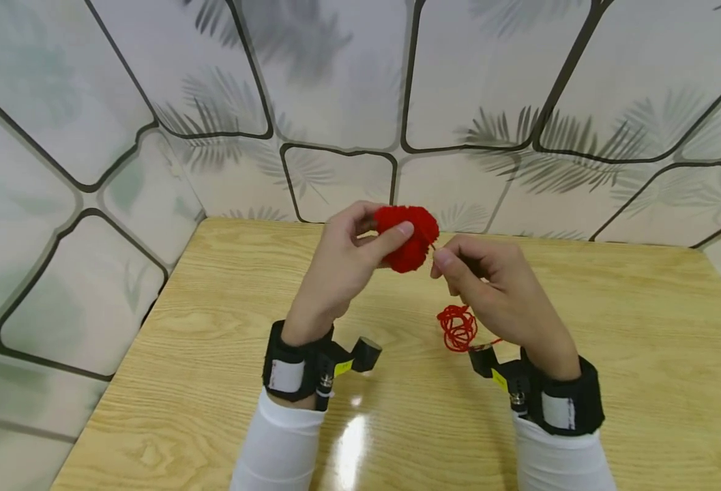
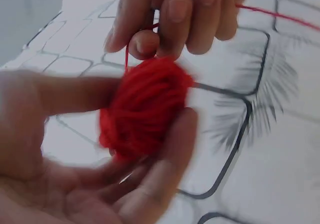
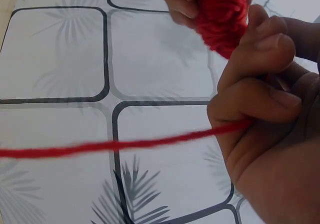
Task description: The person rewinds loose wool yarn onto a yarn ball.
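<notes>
My left hand (image 1: 349, 258) grips a small ball of red yarn (image 1: 410, 254) between thumb and fingers, held up above the table. In the left wrist view the wound strands of the ball (image 2: 147, 109) show, slightly blurred. Just right of it, my right hand (image 1: 496, 283) pinches the strand that runs from the ball. Its other fingers are curled, and the red strand (image 3: 120, 145) passes through them and trails away in the right wrist view. A loose coil of red yarn (image 1: 458, 329) lies on the table below the right hand.
The wooden table (image 1: 213, 327) reaches back to a wall (image 1: 342, 82) with a pattern of dark outlines and leaves. A second wall (image 1: 35, 286) stands along the left side. Each wrist wears a black strap (image 1: 565, 399) with a small camera mount.
</notes>
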The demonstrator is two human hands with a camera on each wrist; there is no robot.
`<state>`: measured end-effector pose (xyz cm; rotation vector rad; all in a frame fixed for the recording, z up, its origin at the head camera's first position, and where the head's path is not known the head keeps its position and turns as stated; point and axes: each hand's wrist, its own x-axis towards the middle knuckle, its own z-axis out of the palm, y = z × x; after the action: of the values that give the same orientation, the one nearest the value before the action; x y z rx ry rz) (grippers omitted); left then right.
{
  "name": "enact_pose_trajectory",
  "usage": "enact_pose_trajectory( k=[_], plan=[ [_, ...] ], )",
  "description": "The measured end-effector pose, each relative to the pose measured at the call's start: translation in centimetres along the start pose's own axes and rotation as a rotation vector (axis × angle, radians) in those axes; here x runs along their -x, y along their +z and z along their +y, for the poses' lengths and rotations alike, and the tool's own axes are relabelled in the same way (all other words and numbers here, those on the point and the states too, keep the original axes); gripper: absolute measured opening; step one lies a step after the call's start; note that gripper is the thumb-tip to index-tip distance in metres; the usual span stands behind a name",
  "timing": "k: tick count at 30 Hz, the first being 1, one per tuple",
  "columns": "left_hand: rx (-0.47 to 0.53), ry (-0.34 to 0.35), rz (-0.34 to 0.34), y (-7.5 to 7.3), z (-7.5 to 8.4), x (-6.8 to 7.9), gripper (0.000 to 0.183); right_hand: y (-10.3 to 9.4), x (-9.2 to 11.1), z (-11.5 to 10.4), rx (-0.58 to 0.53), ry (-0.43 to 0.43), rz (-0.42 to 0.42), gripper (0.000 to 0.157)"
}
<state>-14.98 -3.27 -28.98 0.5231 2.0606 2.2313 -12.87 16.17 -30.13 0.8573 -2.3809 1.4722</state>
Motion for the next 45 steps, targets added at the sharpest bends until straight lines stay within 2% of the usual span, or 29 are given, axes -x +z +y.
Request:
enact_pose_trajectory(
  k=[2,4,6,8,13,15,17,20,24,28,35,39,45],
  plan=[
    [0.169,0.004,0.019,-0.2,0.1,-0.1,0.032,0.0,0.1,0.0,-0.022,-0.018,-0.029,0.014],
    [0.292,0.007,0.005,-0.4,0.3,-0.1,0.032,-0.1,0.1,0.1,-0.053,-0.030,-0.059,0.014],
    [0.393,-0.006,-0.039,-0.6,0.3,-0.1,0.032,-0.2,0.2,0.3,-0.079,-0.036,-0.081,0.013],
    [0.484,-0.036,-0.119,-0.9,0.3,0.0,0.032,-0.3,0.2,0.5,-0.100,-0.047,-0.084,0.013],
    [0.614,-0.128,-0.350,-1.1,0.4,0.3,0.039,-0.5,0.1,0.8,-0.161,-0.080,-0.046,0.015],
    [0.650,-0.128,-0.405,-0.9,0.3,0.4,0.038,-0.4,-0.1,0.9,-0.203,-0.098,-0.052,0.016],
    [0.670,-0.104,-0.424,-0.5,0.3,0.4,0.035,-0.2,-0.2,1.0,-0.229,-0.106,-0.065,0.017],
    [0.645,-0.036,-0.379,-0.1,0.3,0.4,0.032,0.0,-0.3,1.1,-0.232,-0.103,-0.095,0.016],
    [0.585,0.043,-0.210,0.0,0.4,0.4,0.036,0.1,-0.3,1.0,-0.196,-0.072,-0.098,0.014],
    [0.521,0.112,-0.074,0.3,0.6,0.3,0.044,0.2,-0.2,0.7,-0.176,-0.022,-0.092,0.014],
    [0.403,0.190,0.145,1.0,0.8,0.2,0.037,0.2,-0.2,0.4,-0.125,0.016,-0.103,0.011],
    [0.347,0.183,0.213,1.2,0.8,0.2,0.037,0.2,-0.1,0.4,-0.093,0.025,-0.127,0.011],
    [0.333,0.188,0.250,1.2,0.8,0.2,0.037,0.2,0.0,0.5,-0.064,0.026,-0.121,0.011]
  ],
)
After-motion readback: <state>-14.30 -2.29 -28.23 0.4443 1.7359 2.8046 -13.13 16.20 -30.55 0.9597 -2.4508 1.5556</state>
